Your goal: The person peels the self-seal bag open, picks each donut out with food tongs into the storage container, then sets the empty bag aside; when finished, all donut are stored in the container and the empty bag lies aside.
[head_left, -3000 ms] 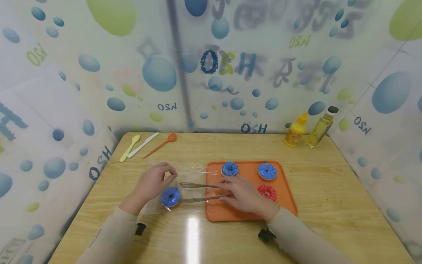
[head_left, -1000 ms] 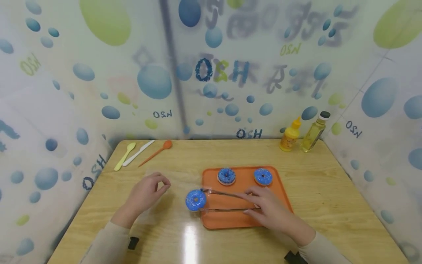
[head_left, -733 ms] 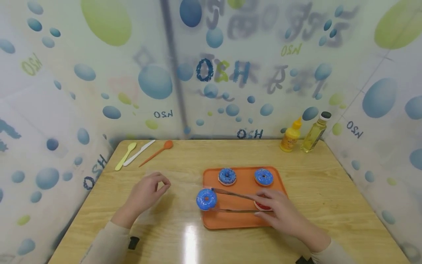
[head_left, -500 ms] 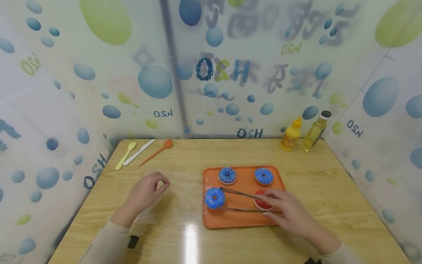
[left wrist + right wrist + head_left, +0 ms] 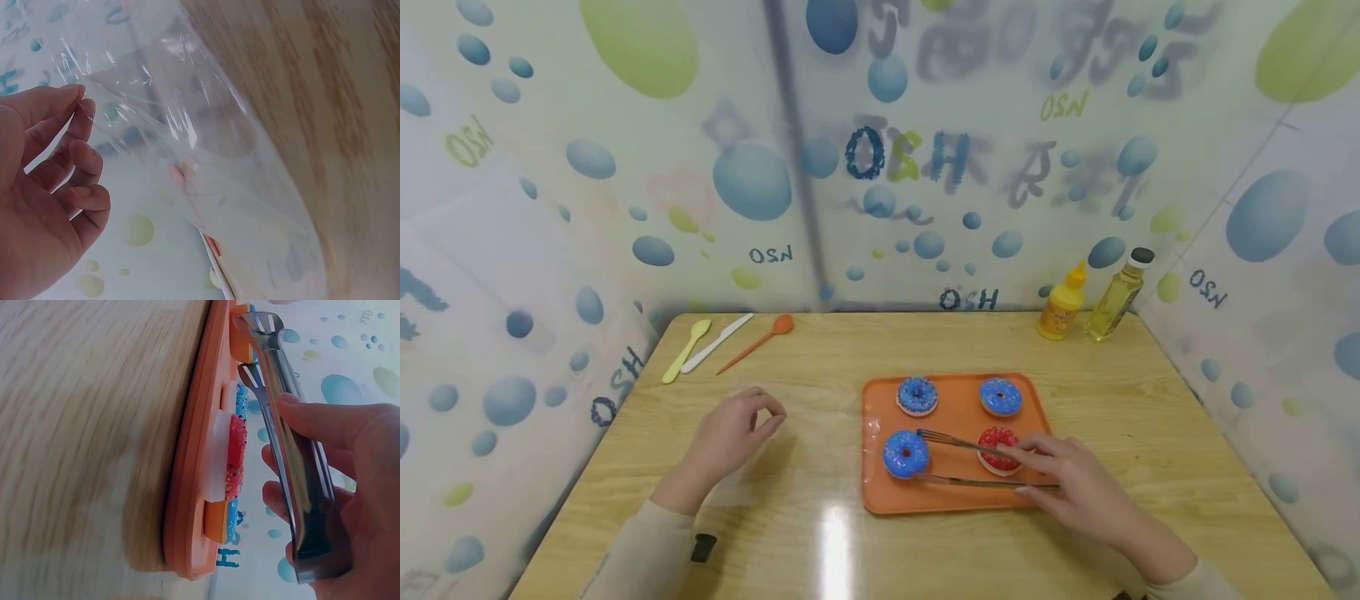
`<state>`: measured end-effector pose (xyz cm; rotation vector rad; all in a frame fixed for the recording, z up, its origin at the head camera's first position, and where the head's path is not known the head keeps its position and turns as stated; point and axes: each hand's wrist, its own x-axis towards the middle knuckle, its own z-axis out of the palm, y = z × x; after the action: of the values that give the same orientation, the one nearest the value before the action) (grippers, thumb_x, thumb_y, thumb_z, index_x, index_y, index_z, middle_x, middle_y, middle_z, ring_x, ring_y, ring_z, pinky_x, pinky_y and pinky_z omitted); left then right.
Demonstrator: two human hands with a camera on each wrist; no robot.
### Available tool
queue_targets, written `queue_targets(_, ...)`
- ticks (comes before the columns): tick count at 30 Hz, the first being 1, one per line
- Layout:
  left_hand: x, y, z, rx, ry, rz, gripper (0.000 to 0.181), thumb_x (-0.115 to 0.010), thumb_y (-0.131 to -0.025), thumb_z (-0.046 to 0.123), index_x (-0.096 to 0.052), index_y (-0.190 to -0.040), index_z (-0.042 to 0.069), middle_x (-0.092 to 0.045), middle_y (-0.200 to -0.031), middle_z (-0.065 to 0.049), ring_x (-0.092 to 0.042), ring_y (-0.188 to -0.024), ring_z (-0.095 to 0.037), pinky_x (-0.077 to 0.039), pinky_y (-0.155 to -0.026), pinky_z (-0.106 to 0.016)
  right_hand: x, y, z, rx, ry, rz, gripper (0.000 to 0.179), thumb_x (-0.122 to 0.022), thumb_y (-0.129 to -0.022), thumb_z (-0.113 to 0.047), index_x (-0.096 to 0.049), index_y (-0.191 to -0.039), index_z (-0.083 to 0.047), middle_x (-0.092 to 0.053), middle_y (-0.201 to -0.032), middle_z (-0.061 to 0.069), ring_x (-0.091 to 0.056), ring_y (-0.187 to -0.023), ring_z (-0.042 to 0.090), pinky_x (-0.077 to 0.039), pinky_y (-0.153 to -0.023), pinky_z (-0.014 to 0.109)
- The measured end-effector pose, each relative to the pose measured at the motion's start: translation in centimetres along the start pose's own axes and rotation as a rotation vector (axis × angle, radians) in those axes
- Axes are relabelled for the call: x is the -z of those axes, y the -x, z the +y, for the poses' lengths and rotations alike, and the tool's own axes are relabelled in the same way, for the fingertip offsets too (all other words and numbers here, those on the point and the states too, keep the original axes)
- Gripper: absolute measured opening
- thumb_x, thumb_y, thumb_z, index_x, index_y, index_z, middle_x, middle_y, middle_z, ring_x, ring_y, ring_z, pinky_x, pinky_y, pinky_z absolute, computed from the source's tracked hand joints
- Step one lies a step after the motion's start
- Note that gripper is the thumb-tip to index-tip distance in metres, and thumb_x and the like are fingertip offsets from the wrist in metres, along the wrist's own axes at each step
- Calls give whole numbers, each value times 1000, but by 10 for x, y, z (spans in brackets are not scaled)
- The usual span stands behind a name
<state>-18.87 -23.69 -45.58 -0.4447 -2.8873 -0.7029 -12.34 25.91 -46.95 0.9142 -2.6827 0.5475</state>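
Observation:
My right hand (image 5: 1078, 492) holds metal tongs (image 5: 287, 444) with thumb and fingers on opposite sides. The slotted tong tips stand at two sides of a blue-iced toy donut (image 5: 906, 454) over the left front part of the orange tray (image 5: 955, 500). In the right wrist view that donut shows an orange side; whether it touches the tray is hard to tell. A red donut (image 5: 997, 451) lies under the tongs near my right fingers. Left of the tray, my left hand (image 5: 50, 169) pinches the edge of a clear plastic bag (image 5: 206, 144) between thumb and forefinger.
Two more blue donuts, one sprinkled (image 5: 917, 396) and one smooth (image 5: 1000, 397), lie along the tray's back. A yellow spoon (image 5: 687, 352), white knife (image 5: 717, 342) and orange spoon (image 5: 756, 343) lie back left. A yellow squeeze bottle (image 5: 1063, 305) and an oil bottle (image 5: 1118, 297) stand back right.
The tongs have carried the blue donut rightward from the plastic bag beside my left hand to over the tray. My right hand has moved right, uncovering the red donut. The left hand stays nearly still.

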Motion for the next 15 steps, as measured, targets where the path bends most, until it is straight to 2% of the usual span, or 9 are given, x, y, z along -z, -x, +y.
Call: queue_targets(15, -1, 1, -2, 15, 13, -9, 5, -74, -95, 22, -77, -95, 17, -65, -89, 8, -46, -62, -7, -38, -52, -25, 0, 4, 6, -13, 16, -28, 57, -90, -80, -27, -71, -133, -28, -66, -119, -13, -62, -100, 3, -46, -79, 31)
